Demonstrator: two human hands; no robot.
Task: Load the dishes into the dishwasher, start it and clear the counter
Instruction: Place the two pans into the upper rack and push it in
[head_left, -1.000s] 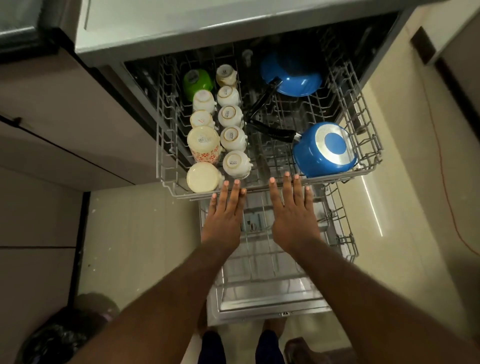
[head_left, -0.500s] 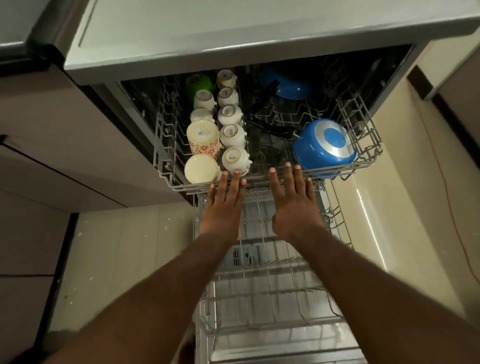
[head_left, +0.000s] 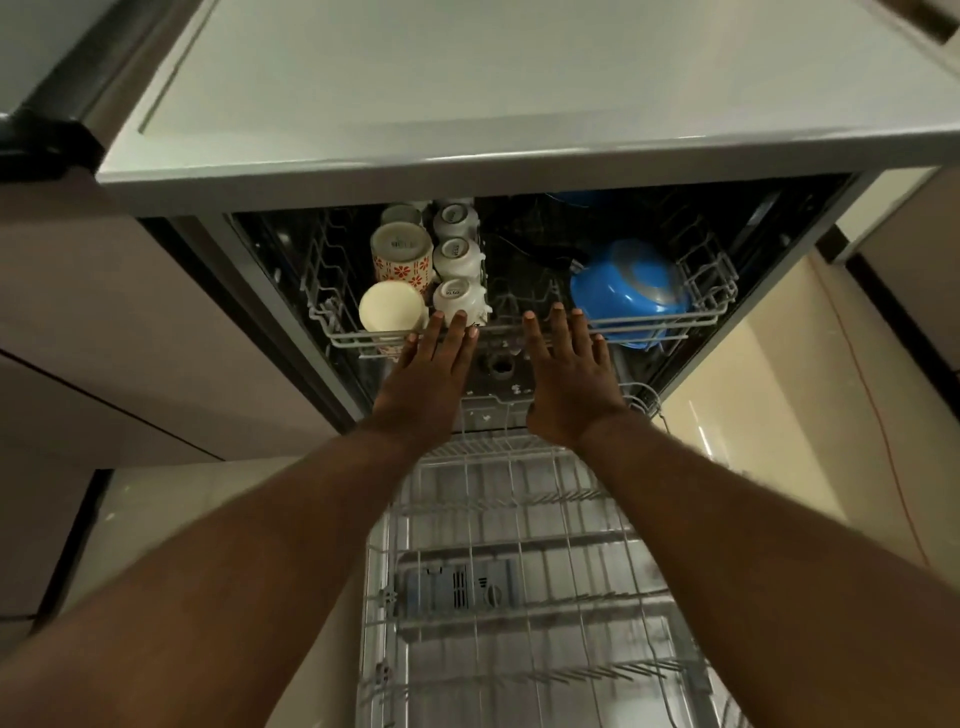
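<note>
Kitchen dishwasher rack (head_left: 347, 342) holds cups (head_left: 458, 297), pot (head_left: 618, 299)

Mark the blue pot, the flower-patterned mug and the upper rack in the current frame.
blue pot (head_left: 623, 296), head view, on its blue side wall.
flower-patterned mug (head_left: 401, 258), head view, on its side just below the upturned base.
upper rack (head_left: 696, 317), head view, on its front wire rail, right end.

Setting is reading as a home kitchen. A built-in dishwasher (head_left: 288, 312) is sitting under a pale countertop (head_left: 467, 104), flanked by flat cabinet fronts (head_left: 130, 338). Its upper rack (head_left: 353, 340) is carrying upturned household cups (head_left: 457, 254), a floral mug (head_left: 402, 260) and a blue pot (head_left: 623, 291). The lower rack (head_left: 519, 499) is standing pulled out over the open door, the detergent dispenser (head_left: 457, 590) showing through it. A glossy pale floor (head_left: 779, 441) is running alongside.
</note>
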